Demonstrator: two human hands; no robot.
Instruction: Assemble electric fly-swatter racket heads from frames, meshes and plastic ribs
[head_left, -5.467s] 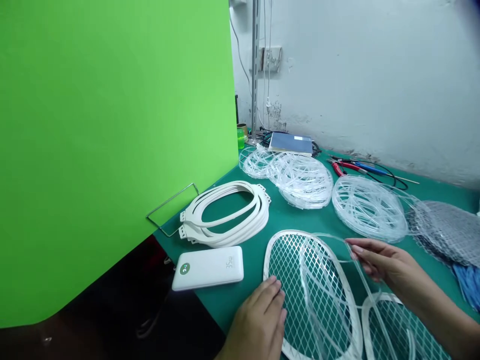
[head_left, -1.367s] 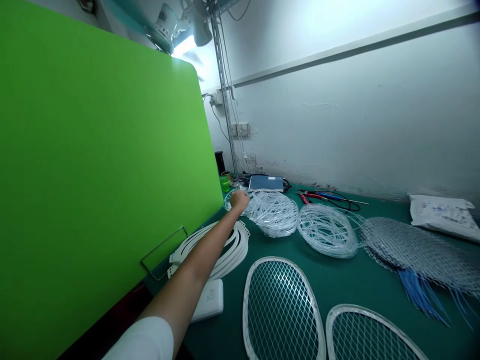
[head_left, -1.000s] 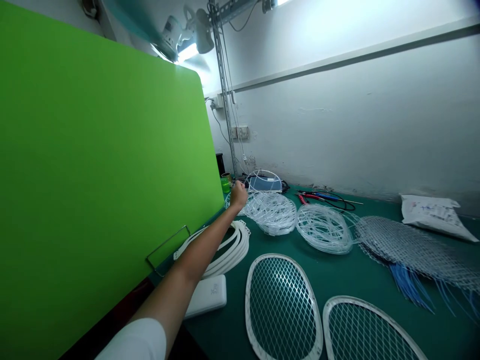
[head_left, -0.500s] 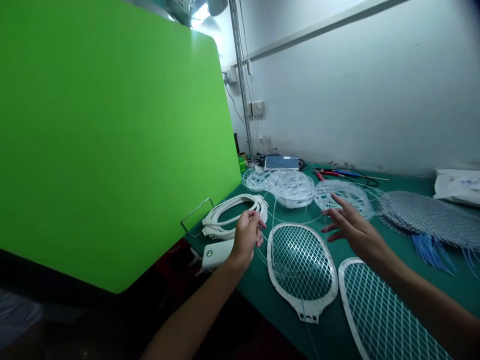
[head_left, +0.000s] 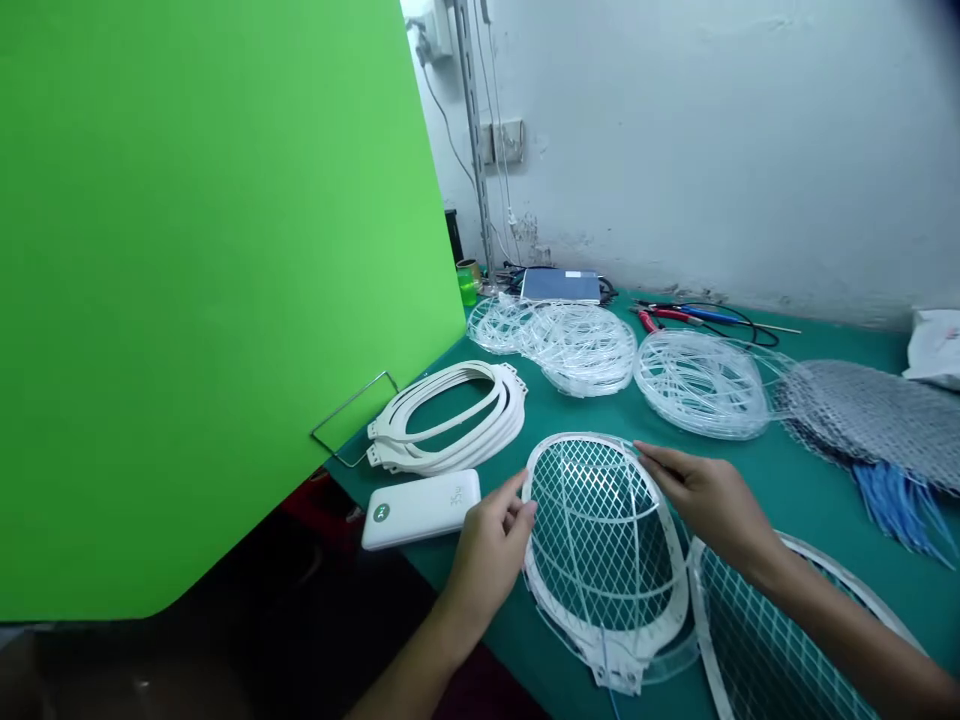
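Note:
A clear plastic ribbed frame [head_left: 637,530] lies over a white oval racket-shaped frame [head_left: 540,585] with metal mesh across it. At the left rim my left hand [head_left: 491,540] has thumb and fingers closed on the edge of the clear frame. My right hand [head_left: 709,500] pinches the same clear frame at its upper right rim. The two outlines nearly match, though the clear rim shows outside the white one at lower right. From the handle end of the white frame a thin blue wire [head_left: 613,700] runs down. A second meshed white frame [head_left: 709,630] lies partly under my right forearm.
Stacked white oval frames [head_left: 450,460] and a white power bank [head_left: 424,508] lie left. Behind are piles of clear frames [head_left: 589,350] [head_left: 701,385], pliers [head_left: 667,315] and a blue-grey box [head_left: 560,286]. Grey mesh sheets [head_left: 877,415] with blue wires [head_left: 896,505] lie right. A green panel [head_left: 247,300] stands left.
Both hands have moved lower. My right hand, apart with fingers spread before, now pinches the clear frame, which lies over the white meshed frame. The view has tilted down.

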